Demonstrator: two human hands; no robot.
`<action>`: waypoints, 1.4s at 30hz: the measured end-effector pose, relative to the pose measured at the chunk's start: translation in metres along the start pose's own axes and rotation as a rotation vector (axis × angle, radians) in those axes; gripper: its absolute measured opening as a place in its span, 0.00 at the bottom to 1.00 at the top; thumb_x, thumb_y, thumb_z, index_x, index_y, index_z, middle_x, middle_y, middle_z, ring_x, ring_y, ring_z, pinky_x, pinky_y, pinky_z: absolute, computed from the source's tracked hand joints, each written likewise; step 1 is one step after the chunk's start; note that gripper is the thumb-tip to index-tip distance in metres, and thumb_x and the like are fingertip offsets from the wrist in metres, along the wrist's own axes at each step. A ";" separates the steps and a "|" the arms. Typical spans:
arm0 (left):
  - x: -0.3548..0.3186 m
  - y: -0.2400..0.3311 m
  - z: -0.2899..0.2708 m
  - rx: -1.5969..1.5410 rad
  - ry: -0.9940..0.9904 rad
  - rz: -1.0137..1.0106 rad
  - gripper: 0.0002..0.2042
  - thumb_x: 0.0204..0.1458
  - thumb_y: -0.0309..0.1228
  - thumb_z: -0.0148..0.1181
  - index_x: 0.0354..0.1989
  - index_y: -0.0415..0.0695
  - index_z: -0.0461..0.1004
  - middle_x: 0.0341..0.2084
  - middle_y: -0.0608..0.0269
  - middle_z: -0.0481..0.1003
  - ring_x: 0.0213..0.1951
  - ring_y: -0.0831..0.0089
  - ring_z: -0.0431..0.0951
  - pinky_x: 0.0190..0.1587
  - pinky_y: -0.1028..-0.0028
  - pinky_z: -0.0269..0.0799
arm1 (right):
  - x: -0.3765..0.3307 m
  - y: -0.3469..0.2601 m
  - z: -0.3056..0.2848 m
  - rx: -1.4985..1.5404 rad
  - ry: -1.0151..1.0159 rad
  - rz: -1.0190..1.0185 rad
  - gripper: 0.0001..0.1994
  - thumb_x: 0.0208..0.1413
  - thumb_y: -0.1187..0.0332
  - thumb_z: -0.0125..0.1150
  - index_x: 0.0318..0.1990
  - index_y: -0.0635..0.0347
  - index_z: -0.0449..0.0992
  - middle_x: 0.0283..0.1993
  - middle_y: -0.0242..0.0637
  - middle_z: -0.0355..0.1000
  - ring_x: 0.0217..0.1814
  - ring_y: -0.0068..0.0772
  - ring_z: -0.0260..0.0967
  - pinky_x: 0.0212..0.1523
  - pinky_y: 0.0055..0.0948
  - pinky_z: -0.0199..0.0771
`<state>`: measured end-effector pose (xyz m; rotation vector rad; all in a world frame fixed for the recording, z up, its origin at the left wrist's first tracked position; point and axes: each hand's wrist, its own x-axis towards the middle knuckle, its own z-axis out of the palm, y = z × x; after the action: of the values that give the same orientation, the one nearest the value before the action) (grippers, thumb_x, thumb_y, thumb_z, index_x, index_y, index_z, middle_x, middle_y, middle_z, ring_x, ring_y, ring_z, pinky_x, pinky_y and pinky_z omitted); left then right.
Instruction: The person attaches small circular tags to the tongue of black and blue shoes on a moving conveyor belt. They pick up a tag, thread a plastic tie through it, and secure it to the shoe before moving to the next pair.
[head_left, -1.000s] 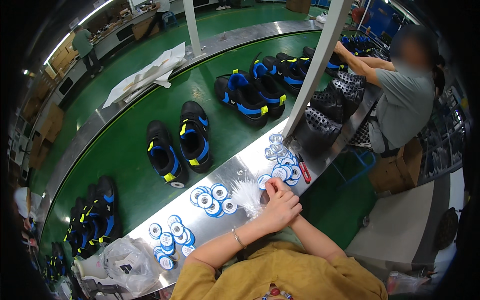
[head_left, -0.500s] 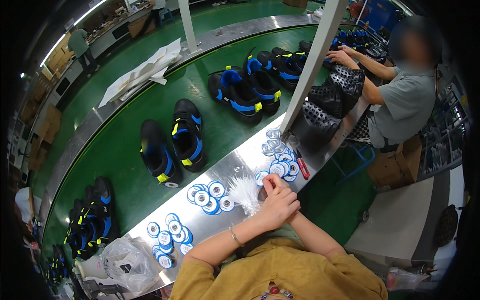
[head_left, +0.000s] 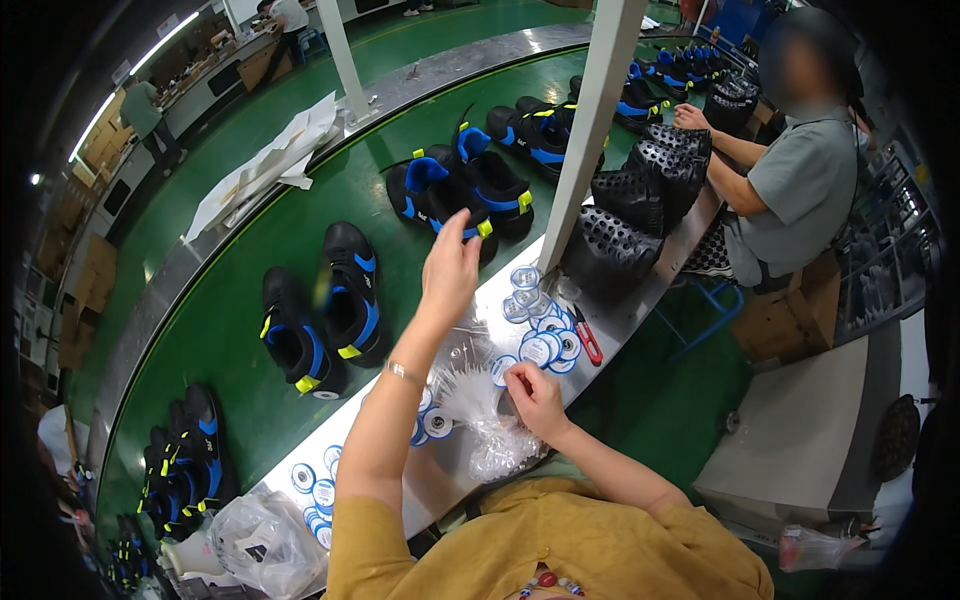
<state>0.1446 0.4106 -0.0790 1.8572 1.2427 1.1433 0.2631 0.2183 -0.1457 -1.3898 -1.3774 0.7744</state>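
Note:
My left hand (head_left: 450, 268) is raised over the edge of the green conveyor belt (head_left: 240, 330), fingers stretched toward a black shoe pair with blue straps (head_left: 462, 188). Whether it pinches anything thin is unclear. My right hand (head_left: 535, 397) rests on the metal ledge (head_left: 470, 480), fingers closed on a bundle of white plastic ties (head_left: 470, 395) that spills from a clear bag (head_left: 503, 452). Round blue-and-white tags (head_left: 545, 345) lie beside that hand. Another black, blue and yellow shoe pair (head_left: 320, 315) sits to the left of my raised arm.
A slanted white post (head_left: 590, 130) crosses the ledge. A red-handled tool (head_left: 588, 345) lies by the tags. A co-worker in a grey shirt (head_left: 800, 190) handles black perforated shoe parts (head_left: 640, 200) at right. More shoes (head_left: 185, 460), a plastic bag (head_left: 260, 540) and white paper (head_left: 270, 165) are around.
My left hand has left the white bundle and risen up toward the shoes on the belt. My right hand stays at the bundle. The shoes have travelled along the belt.

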 end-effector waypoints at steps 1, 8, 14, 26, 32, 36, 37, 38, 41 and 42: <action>0.013 -0.016 0.009 0.001 -0.010 -0.029 0.21 0.58 0.29 0.54 0.59 0.36 0.63 0.55 0.43 0.69 0.48 0.51 0.75 0.51 0.63 0.70 | 0.000 0.000 -0.001 0.005 -0.002 0.005 0.03 0.58 0.74 0.58 0.35 0.63 0.72 0.26 0.41 0.71 0.22 0.32 0.66 0.24 0.28 0.65; 0.040 -0.077 0.033 0.010 -0.022 -0.232 0.17 0.59 0.41 0.55 0.41 0.37 0.73 0.37 0.45 0.74 0.41 0.50 0.75 0.44 0.61 0.70 | 0.001 0.004 -0.004 0.051 -0.033 0.026 0.03 0.58 0.74 0.59 0.35 0.63 0.73 0.25 0.37 0.70 0.22 0.26 0.64 0.23 0.26 0.63; -0.015 -0.058 -0.038 -0.014 -0.018 -0.326 0.14 0.57 0.38 0.58 0.38 0.37 0.75 0.32 0.51 0.74 0.32 0.63 0.74 0.36 0.68 0.70 | 0.028 -0.027 -0.024 0.115 -0.113 0.031 0.02 0.56 0.76 0.60 0.36 0.63 0.75 0.26 0.34 0.69 0.23 0.21 0.64 0.25 0.22 0.64; -0.060 -0.053 -0.044 -0.709 0.142 -0.640 0.09 0.61 0.31 0.56 0.42 0.36 0.72 0.34 0.60 0.77 0.33 0.74 0.80 0.34 0.79 0.76 | 0.154 -0.021 0.019 -0.634 -0.191 -0.504 0.04 0.53 0.70 0.59 0.30 0.58 0.72 0.26 0.41 0.68 0.31 0.47 0.72 0.29 0.42 0.72; -0.066 -0.051 -0.047 -0.758 0.152 -0.667 0.08 0.60 0.28 0.57 0.42 0.35 0.73 0.34 0.60 0.77 0.33 0.75 0.80 0.33 0.81 0.77 | 0.157 -0.028 0.032 -0.628 -0.282 -0.483 0.03 0.54 0.70 0.56 0.31 0.58 0.72 0.29 0.41 0.72 0.34 0.45 0.75 0.31 0.41 0.74; -0.068 -0.055 -0.045 -0.767 0.178 -0.651 0.07 0.59 0.27 0.58 0.41 0.37 0.74 0.33 0.62 0.78 0.32 0.76 0.80 0.31 0.82 0.75 | 0.159 -0.026 0.049 -0.624 -0.321 -0.462 0.03 0.55 0.69 0.55 0.32 0.58 0.72 0.30 0.42 0.72 0.35 0.46 0.75 0.32 0.42 0.74; -0.069 -0.055 -0.044 -0.754 0.185 -0.645 0.07 0.59 0.27 0.58 0.41 0.37 0.74 0.32 0.62 0.78 0.32 0.77 0.80 0.30 0.83 0.74 | 0.160 -0.025 0.052 -0.619 -0.336 -0.451 0.04 0.55 0.69 0.54 0.32 0.58 0.72 0.30 0.42 0.72 0.35 0.46 0.75 0.33 0.42 0.74; -0.069 -0.056 -0.044 -0.741 0.192 -0.640 0.06 0.59 0.27 0.58 0.41 0.38 0.74 0.32 0.63 0.78 0.31 0.77 0.80 0.29 0.83 0.73 | 0.160 -0.025 0.054 -0.614 -0.351 -0.440 0.04 0.56 0.69 0.54 0.33 0.58 0.72 0.30 0.43 0.73 0.35 0.47 0.75 0.34 0.43 0.74; -0.073 -0.058 -0.046 -0.633 0.238 -0.590 0.05 0.58 0.28 0.59 0.38 0.40 0.75 0.31 0.65 0.78 0.30 0.79 0.79 0.26 0.84 0.69 | 0.160 -0.026 0.057 -0.494 -0.384 -0.325 0.04 0.58 0.70 0.52 0.35 0.60 0.70 0.33 0.46 0.74 0.37 0.51 0.74 0.36 0.45 0.73; -0.075 -0.058 -0.049 -0.592 0.263 -0.560 0.04 0.58 0.28 0.59 0.37 0.40 0.76 0.30 0.66 0.78 0.30 0.81 0.78 0.25 0.84 0.67 | 0.160 -0.026 0.056 -0.411 -0.383 -0.306 0.05 0.59 0.70 0.51 0.36 0.61 0.70 0.34 0.47 0.74 0.38 0.53 0.73 0.37 0.46 0.72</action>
<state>0.0638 0.3636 -0.1302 0.8739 1.2695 1.2690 0.2260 0.3808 -0.1069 -1.3271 -2.0854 0.5908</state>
